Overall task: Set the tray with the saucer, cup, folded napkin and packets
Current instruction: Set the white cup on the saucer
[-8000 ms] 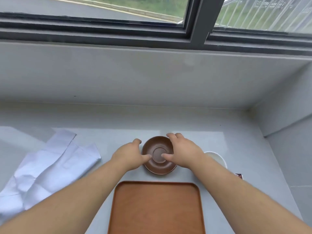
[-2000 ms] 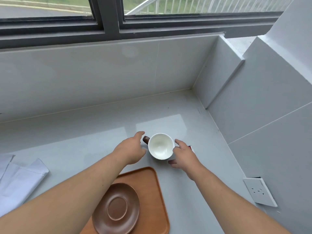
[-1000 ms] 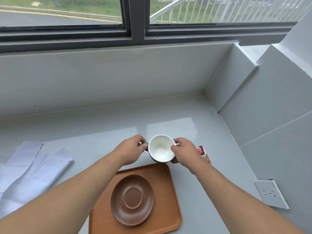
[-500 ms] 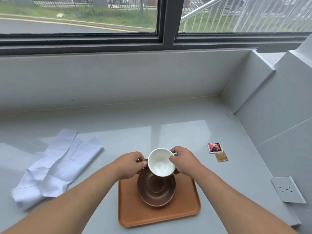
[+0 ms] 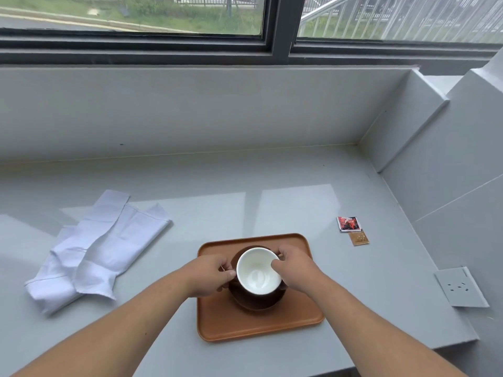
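Observation:
An orange-brown tray [image 5: 261, 325] lies on the grey counter in front of me. A dark brown saucer [image 5: 258, 303] rests on it. The cup [image 5: 258, 272], white inside and brown outside, stands upright over the saucer's middle. My left hand [image 5: 209, 276] grips its left side and my right hand [image 5: 296, 270] its right side. A crumpled white napkin [image 5: 95, 246] lies unfolded to the left of the tray. A red packet [image 5: 348, 223] and a tan packet [image 5: 359, 238] lie on the counter to the right.
A grey wall runs along the back under a window, and a side wall closes the right. A white socket plate [image 5: 460, 288] lies near the counter's right front corner. The counter's front edge [image 5: 408, 352] is close to the tray.
Both hands have brought the cup down over the saucer on the tray. The view has tilted, so the tray now sits more centrally.

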